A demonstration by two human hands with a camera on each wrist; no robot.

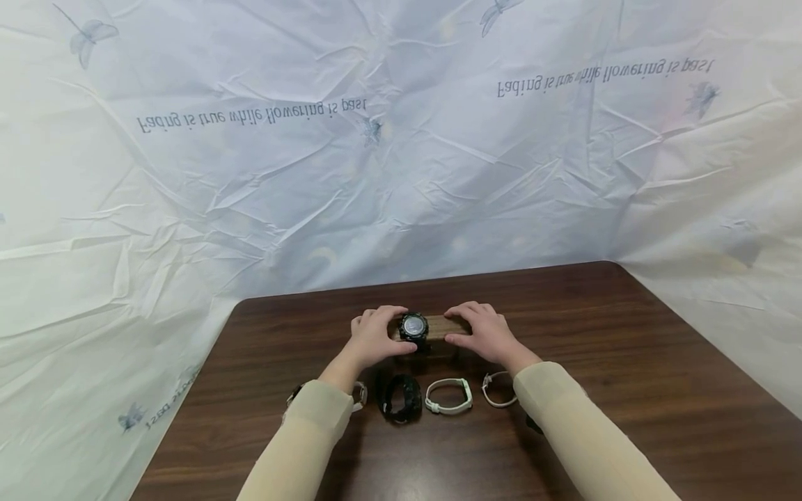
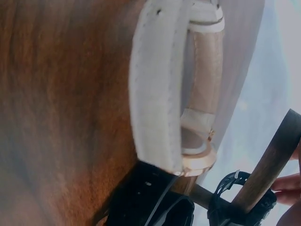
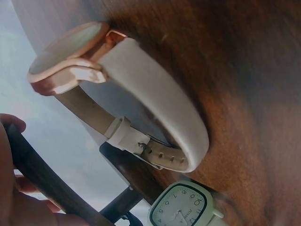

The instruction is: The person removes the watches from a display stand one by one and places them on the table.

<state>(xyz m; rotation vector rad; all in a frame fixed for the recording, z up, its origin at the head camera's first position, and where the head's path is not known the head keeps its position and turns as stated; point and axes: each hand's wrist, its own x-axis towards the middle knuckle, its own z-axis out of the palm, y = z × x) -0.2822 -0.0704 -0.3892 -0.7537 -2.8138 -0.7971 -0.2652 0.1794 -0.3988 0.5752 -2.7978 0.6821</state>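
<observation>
On the brown surface [image 1: 595,348], mid-far, a wooden bar [image 1: 438,327] carrying a black watch [image 1: 414,326] is held at both ends: left hand [image 1: 374,339] fingers curled round bar and watch, right hand [image 1: 485,334] fingers curled over the other end; three more watches [image 1: 448,396] lie nearer.

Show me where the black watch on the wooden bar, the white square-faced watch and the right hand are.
black watch [image 1: 414,326], head view, on its round dial.
white watch [image 3: 182,205], right wrist view, on its square dial.
right hand [image 1: 482,334], head view, on the back of the hand.
</observation>
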